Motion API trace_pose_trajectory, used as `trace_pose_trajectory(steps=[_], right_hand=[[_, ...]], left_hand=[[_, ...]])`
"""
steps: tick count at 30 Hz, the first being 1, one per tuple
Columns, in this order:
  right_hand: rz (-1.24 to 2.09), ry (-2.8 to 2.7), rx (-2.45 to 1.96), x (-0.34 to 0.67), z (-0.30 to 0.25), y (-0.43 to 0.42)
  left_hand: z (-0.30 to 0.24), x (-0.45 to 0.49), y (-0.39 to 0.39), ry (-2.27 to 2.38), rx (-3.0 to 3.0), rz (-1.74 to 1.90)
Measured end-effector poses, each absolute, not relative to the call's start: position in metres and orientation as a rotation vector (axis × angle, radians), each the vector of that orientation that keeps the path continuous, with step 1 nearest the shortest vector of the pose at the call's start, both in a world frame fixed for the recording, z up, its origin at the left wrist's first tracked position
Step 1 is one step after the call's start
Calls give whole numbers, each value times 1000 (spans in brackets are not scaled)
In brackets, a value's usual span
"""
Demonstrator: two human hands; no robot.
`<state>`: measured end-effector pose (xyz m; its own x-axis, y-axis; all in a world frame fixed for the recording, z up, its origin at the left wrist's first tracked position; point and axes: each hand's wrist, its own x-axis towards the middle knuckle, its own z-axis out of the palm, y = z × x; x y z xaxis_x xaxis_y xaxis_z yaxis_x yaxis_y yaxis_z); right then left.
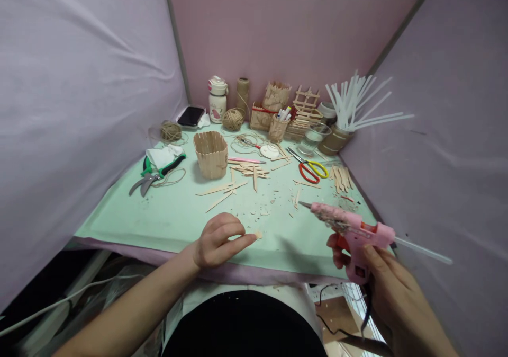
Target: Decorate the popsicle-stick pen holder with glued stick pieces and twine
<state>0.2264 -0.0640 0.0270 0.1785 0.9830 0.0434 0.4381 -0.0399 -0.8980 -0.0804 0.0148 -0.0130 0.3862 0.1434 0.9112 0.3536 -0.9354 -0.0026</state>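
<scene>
My right hand [381, 277] grips a pink hot glue gun [353, 224], its nozzle pointing left over the table and a clear glue stick poking out the back. Near the front edge, my left hand [222, 240] has a small pale wood piece [259, 235] at its fingertips, low over the table; the other fingers are curled. Beyond that hand lie loose craft sticks [222, 188] and a heap of cut sticks [250, 170]. A square-sided cup made of wooden sticks [211, 158] stands upright farther back on the left.
Green-handled pruning shears [153, 177] lie at left, scissors [307, 165] at right. At the back stand a white bottle [218, 103], twine balls [233, 119], a glass of water [313, 141], stick-built containers [277, 96] and a jar of glue sticks [336, 139]. Fabric walls flank the table.
</scene>
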Motion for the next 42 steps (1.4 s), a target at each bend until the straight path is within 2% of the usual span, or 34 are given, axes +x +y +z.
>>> trace_pose_trajectory(steps=[4, 9, 15, 17, 19, 23, 26, 29, 35, 42], right_hand=[[1096, -1488, -1594, 209, 49, -65], [1075, -1606, -1615, 201, 66, -65], [1060, -1624, -1577, 199, 63, -63], [1014, -1601, -1575, 197, 58, -62], [945, -1593, -1564, 195, 50, -61], [796, -1629, -1500, 184, 28, -61], [689, -1669, -1435, 171, 15, -60], [608, -1733, -1334, 156, 10, -57], [488, -1833, -1114, 134, 11, -49], [433, -1869, -1097, 124, 15, -43]], left_hand=[[-12, -80, 15, -391, -2404, -1499], [-12, -80, 15, -362, -2397, -1467], [-15, -81, 13, -426, -2469, -1569], [-16, -77, 10, -634, -2479, -1760], [-16, -69, 8, -1022, -2380, -2116], [-7, -51, 11, -1860, -1807, -3048], [2, -45, 16, -2154, -1334, -3465], [8, -43, 19, -2204, -1174, -3574], [13, -40, 19, -2076, -1248, -3577], [17, -36, 19, -1992, -1282, -3599]])
